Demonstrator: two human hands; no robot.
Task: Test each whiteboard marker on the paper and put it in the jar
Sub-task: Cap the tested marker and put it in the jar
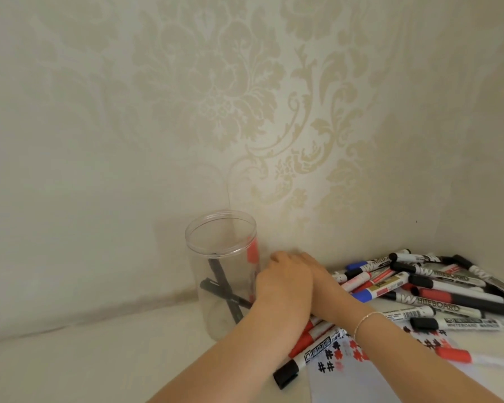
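Note:
A clear plastic jar (200, 257) stands by the wall with two black markers (224, 289) crossed inside and a red one against its right wall. My left hand (282, 283) is just right of the jar, seen from the back with its fingers bent away from me. Close behind it is my right hand (323, 279), partly covered. What either hand holds is hidden. The paper (361, 379) lies at lower right, marked with red and black hash signs. Red markers and a black-capped marker (300, 363) lie under my left forearm.
A heap of several whiteboard markers (437, 286) with black, red and blue caps fills the right corner. One red-capped marker (460, 355) lies on the paper's right side. The patterned wall runs close behind the jar. The pale tabletop (99, 359) stretches left of the jar.

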